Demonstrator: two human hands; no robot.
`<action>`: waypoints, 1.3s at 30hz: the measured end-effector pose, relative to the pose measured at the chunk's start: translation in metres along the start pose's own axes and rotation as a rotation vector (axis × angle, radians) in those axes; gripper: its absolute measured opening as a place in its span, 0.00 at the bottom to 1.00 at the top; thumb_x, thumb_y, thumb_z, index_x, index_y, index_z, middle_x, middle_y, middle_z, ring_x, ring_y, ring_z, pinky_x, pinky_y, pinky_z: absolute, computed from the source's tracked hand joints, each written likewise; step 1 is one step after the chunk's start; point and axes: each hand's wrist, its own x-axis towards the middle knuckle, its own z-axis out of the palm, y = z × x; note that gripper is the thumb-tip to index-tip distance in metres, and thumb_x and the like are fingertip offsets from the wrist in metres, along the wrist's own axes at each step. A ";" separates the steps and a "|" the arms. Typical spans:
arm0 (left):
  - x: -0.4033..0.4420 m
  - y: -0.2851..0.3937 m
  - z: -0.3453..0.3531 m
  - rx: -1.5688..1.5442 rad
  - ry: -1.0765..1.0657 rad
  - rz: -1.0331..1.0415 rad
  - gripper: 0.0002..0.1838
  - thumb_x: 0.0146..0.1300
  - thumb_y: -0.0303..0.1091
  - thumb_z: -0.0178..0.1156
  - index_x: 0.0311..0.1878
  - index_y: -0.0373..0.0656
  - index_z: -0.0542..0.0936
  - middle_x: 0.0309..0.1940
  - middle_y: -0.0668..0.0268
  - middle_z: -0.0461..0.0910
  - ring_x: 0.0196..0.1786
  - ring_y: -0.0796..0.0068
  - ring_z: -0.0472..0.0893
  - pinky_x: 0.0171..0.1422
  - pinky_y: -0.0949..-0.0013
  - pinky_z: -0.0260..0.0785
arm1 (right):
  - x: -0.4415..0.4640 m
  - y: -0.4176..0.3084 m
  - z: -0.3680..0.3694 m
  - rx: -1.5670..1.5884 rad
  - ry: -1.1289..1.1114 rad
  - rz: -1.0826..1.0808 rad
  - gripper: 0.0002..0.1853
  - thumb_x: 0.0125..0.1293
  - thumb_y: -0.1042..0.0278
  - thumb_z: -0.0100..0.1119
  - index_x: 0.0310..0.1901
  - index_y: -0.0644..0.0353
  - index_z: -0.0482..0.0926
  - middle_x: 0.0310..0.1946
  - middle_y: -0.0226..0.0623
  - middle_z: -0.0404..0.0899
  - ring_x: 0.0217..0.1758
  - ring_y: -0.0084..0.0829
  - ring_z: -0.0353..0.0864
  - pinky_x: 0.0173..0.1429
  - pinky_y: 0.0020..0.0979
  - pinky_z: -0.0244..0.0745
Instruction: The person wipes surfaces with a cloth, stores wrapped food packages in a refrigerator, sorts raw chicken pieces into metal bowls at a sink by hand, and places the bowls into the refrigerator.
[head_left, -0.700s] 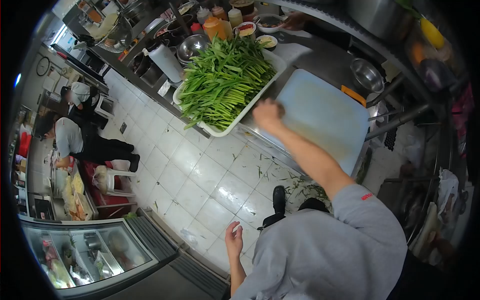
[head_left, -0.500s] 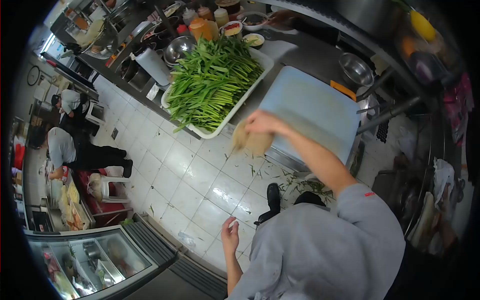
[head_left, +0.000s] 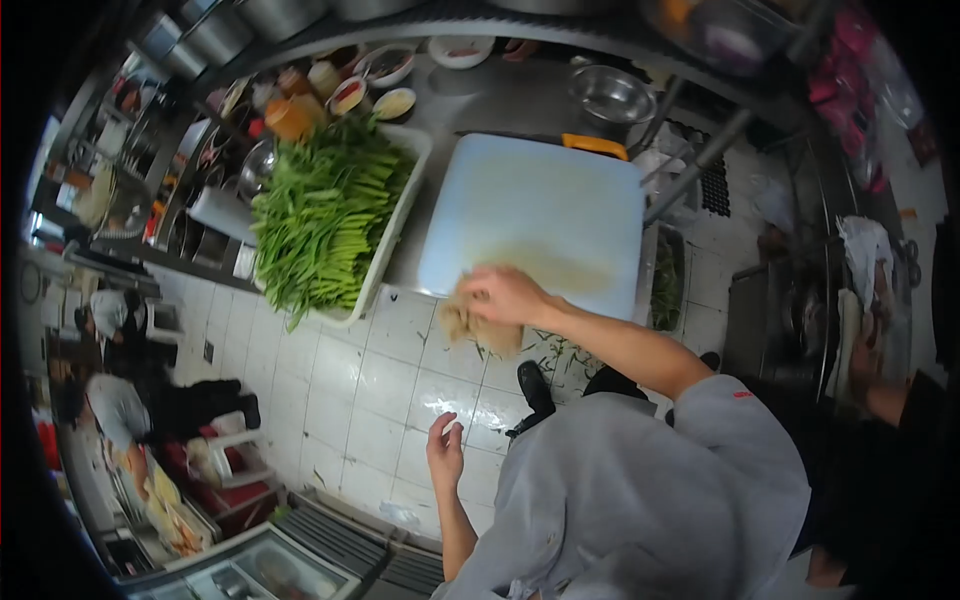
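My right hand (head_left: 508, 297) is closed around a beige cloth (head_left: 468, 325), which hangs down over the near left edge of a pale blue cutting board (head_left: 540, 205). A damp-looking yellowish smear shows on the board's surface near that hand. Lower down, my left hand (head_left: 447, 448) hovers above the floor with loosely bent fingers, the thumb apart. Left of the board, long leafy green stalks (head_left: 325, 220) are heaped in a white tub (head_left: 385, 245).
A yellow-orange handle (head_left: 595, 146) lies at the board's far edge, near a steel bowl (head_left: 612, 95). Sauce bottles (head_left: 290, 115) stand behind the greens. Leaf scraps litter the tiled floor (head_left: 330, 390). Two people work at the left; another person's arm (head_left: 880, 400) shows at right.
The view has turned, so the board and greens sit further left. My right hand, still holding the cloth, is now at the board's near edge. My left hand stays low, much as before.
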 end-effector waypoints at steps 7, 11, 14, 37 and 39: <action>0.003 0.003 0.016 0.069 -0.123 -0.014 0.14 0.65 0.30 0.58 0.54 0.39 0.76 0.53 0.59 0.77 0.44 0.72 0.80 0.46 0.72 0.73 | 0.006 0.148 -0.054 -0.141 0.438 0.183 0.15 0.57 0.70 0.56 0.48 0.53 0.80 0.49 0.38 0.72 0.52 0.41 0.74 0.53 0.40 0.73; 0.004 0.019 0.042 0.131 -0.174 -0.055 0.15 0.66 0.30 0.57 0.54 0.38 0.76 0.49 0.60 0.79 0.42 0.74 0.81 0.44 0.74 0.72 | -0.085 0.154 -0.090 -0.143 0.541 0.617 0.13 0.59 0.65 0.57 0.46 0.53 0.78 0.46 0.37 0.72 0.50 0.40 0.75 0.46 0.40 0.76; 0.020 0.066 0.088 0.079 -0.295 0.055 0.14 0.66 0.29 0.56 0.54 0.37 0.75 0.50 0.60 0.79 0.42 0.74 0.81 0.44 0.74 0.72 | -0.131 0.121 -0.036 -0.486 0.557 0.066 0.12 0.61 0.60 0.54 0.46 0.51 0.76 0.45 0.39 0.73 0.39 0.42 0.78 0.41 0.40 0.76; -0.095 0.236 0.609 -0.246 -1.420 -0.740 0.26 0.72 0.47 0.46 0.67 0.43 0.63 0.63 0.59 0.69 0.64 0.61 0.70 0.67 0.55 0.65 | -0.595 0.193 -0.152 0.919 1.272 0.556 0.30 0.65 0.72 0.60 0.68 0.61 0.62 0.60 0.43 0.73 0.57 0.30 0.77 0.57 0.27 0.73; -0.099 0.244 0.640 -0.249 -1.436 -0.801 0.24 0.72 0.44 0.47 0.66 0.41 0.64 0.61 0.58 0.71 0.63 0.63 0.72 0.66 0.56 0.66 | -0.604 0.202 -0.153 0.911 1.285 0.673 0.32 0.64 0.71 0.62 0.68 0.60 0.62 0.63 0.43 0.68 0.59 0.31 0.76 0.57 0.29 0.74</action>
